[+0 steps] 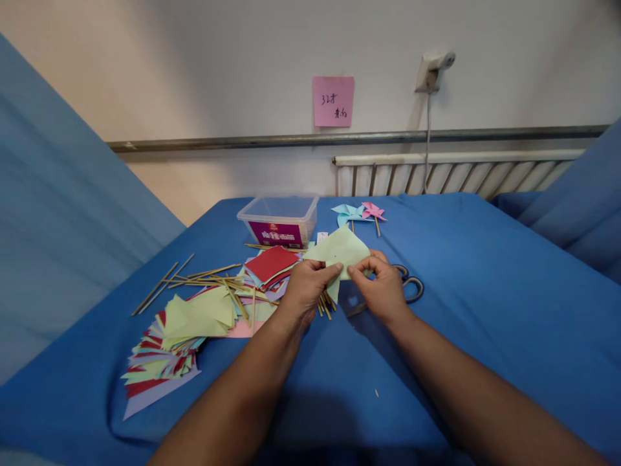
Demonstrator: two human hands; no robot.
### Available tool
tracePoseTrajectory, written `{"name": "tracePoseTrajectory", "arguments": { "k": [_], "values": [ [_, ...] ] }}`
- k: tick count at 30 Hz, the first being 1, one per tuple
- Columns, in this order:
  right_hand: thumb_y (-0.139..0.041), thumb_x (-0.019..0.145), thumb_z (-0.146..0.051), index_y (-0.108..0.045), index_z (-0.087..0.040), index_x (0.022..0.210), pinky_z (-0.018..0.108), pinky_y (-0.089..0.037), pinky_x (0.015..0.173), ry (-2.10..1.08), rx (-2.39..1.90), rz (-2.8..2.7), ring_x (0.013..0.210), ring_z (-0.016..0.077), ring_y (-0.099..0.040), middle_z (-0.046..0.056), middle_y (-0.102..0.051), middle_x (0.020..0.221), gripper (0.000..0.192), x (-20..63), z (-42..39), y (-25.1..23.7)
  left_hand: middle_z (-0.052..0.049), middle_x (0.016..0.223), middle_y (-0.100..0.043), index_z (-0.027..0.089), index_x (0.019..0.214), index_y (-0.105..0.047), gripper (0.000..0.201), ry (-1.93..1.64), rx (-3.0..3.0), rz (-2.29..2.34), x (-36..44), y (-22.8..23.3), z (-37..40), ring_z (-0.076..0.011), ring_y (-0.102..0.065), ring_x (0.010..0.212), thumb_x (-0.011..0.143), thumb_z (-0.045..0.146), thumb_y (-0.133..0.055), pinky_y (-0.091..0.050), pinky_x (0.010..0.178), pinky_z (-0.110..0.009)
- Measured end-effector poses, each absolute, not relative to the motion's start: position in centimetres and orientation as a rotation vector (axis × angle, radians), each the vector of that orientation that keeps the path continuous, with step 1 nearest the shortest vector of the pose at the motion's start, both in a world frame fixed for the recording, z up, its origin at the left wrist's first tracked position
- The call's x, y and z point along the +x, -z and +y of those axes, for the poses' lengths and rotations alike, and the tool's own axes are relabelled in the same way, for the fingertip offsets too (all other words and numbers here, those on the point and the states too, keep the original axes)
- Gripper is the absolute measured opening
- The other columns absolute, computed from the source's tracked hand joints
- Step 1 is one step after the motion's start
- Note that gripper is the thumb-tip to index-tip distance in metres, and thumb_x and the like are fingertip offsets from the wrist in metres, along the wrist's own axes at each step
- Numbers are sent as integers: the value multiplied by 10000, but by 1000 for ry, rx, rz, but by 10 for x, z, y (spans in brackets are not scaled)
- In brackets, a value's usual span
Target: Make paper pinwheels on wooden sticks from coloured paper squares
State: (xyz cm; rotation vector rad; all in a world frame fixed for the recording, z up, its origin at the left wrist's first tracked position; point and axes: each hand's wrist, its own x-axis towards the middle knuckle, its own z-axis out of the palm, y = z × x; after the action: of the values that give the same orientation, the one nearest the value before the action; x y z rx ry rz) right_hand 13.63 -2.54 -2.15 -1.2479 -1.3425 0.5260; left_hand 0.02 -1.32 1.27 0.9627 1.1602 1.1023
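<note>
Pinching the pale green paper [338,251] between them, fingers of left hand [304,290] and right hand [381,285].

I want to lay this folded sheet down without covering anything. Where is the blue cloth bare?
Bare cloth lies right of the scissors and along the near edge between the forearms. It is crowded to the left: paper squares, sticks, the plastic box. Two pinwheels sit behind the green sheet both hands pinch.
</note>
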Motion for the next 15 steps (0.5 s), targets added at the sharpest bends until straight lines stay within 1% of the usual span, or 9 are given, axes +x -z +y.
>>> {"name": "tracePoseTrajectory", "arguments": {
  "k": [6, 11, 15],
  "values": [
    [-627, 724, -285, -587, -215, 605, 335, -449, 823, -521, -1254, -1342, 846, 184, -594, 31, -610, 922, 144, 136, -26, 22, -13, 499, -607, 105, 619, -667, 234, -1121, 989, 1196, 1, -15, -15, -107, -515, 426, 518, 260, -811, -399, 446, -222],
    [-626, 728, -288, -591, -212, 609, 323, -449, 784, -542, -1256, -1366, 816, 181, -590, 28, -605, 887, 145, 136, -25, 23, -28, 550, -638, 100, 633, -669, 222, -1116, 1020, 1210, 1, -16, -16, -110, -525, 441, 533, 256, -792, -396, 447, -223],
    [-628, 728, -284, -597, -205, 613, 315, -450, 753, -563, -1240, -1374, 792, 177, -592, 27, -599, 863, 143, 136, -26, 23, 2, 503, -598, 109, 596, -649, 182, -1135, 1048, 1239, 0, -15, -15, -87, -479, 411, 550, 233, -773, -380, 438, -214]
  ]
}}
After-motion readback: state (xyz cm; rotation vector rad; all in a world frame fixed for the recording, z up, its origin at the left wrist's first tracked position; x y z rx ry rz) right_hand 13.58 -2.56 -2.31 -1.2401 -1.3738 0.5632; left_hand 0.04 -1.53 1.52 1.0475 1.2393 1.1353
